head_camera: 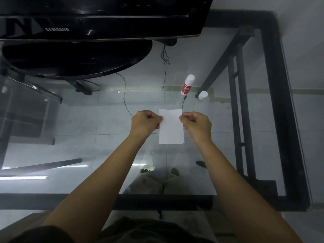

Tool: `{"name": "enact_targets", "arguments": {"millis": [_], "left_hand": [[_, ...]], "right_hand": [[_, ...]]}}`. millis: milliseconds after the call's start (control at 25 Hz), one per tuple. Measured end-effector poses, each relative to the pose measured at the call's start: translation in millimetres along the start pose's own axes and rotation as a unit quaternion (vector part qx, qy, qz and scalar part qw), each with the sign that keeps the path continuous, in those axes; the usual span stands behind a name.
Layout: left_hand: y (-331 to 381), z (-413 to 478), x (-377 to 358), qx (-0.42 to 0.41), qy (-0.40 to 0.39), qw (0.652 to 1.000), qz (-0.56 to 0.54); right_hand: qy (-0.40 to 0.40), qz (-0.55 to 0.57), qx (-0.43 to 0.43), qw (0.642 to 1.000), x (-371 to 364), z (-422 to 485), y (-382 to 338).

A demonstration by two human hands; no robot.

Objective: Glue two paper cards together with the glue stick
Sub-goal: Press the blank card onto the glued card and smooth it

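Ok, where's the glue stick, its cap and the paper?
glue stick (186, 88): head view, on its red label.
cap (203, 95): head view, on its white top.
paper (171, 128): head view, middle of the sheet.

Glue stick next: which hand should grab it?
Probably the right hand: the glue stick stands just beyond it, cap already off beside it. The left hand can keep pinching the cards.

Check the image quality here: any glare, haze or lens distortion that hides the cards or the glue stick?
Head view: dim and hazy, with light streaks reflected in the glass table; wide-angle bending curves the table frame; paper cards, glue stick and its cap stay readable; left hand and right hand reasonably sharp.
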State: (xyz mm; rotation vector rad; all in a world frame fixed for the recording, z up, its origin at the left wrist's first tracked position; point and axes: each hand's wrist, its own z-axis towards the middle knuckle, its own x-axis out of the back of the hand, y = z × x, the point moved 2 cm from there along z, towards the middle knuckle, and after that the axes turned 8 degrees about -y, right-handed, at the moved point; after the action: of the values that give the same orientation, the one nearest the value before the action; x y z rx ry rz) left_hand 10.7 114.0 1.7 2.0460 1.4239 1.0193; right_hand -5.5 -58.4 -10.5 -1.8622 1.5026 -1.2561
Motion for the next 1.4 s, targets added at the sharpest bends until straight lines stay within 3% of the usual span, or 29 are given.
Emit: {"name": "enact_targets", "arguments": {"millis": [1240, 1400], "left_hand": [[11, 3, -12, 0.018, 0.056, 0.989, 0.137], [9, 1, -11, 0.016, 0.057, 0.989, 0.134]], "right_hand": [[0.082, -0.112, 0.048, 0.989, -8, -6, -9], [0.062, -0.199, 0.127, 0.970, -5, -7, -7]]}}
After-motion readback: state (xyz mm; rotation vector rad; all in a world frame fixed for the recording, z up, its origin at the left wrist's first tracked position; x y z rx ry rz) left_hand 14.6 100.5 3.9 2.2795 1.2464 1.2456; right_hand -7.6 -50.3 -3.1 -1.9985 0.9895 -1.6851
